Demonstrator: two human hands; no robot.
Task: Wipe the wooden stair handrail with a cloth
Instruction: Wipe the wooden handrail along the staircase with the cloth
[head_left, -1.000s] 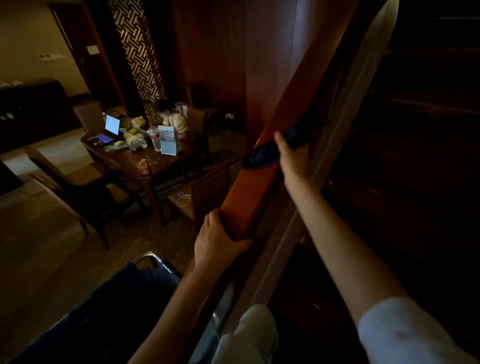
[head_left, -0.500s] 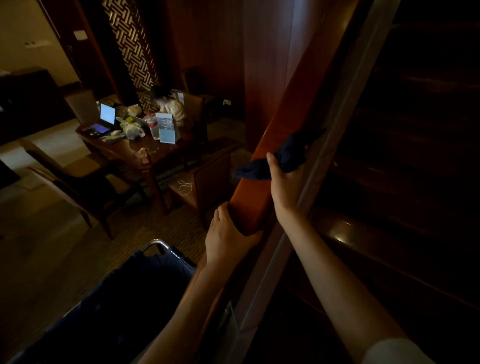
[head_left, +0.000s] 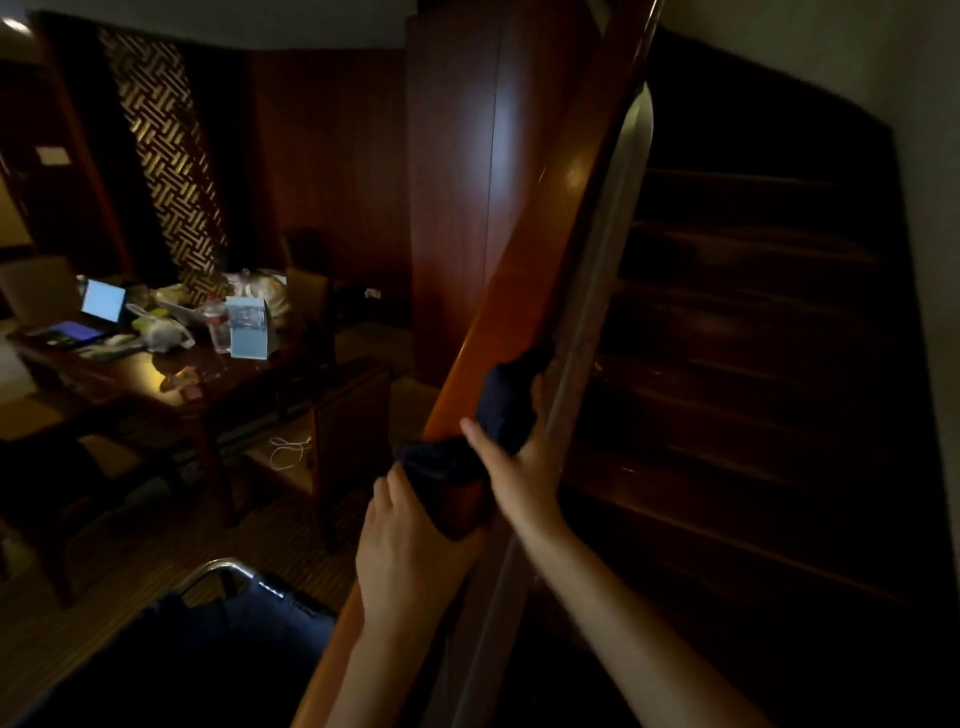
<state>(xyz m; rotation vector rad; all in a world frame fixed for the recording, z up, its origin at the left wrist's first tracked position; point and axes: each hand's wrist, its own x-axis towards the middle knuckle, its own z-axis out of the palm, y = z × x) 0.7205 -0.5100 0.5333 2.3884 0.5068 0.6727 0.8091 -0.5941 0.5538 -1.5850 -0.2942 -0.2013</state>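
Right hand (head_left: 519, 467), clutching navy cloth (head_left: 501, 410): slid down wooden handrail (head_left: 519, 291), now beside left hand (head_left: 410, 551), which clasps the rail's lower end. Lower stretch likely wiped

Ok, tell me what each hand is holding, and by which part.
The right hand grips the dark cloth, wrapped over the handrail, by its bunched middle. The left hand grips the handrail itself, just below the cloth.

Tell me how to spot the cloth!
Find the long orange-brown wooden handrail slanting up beside the dark stairs. Near its lower end, the right hand holds a cloth over it. It is the only soft, dark blue thing on the shiny wood.
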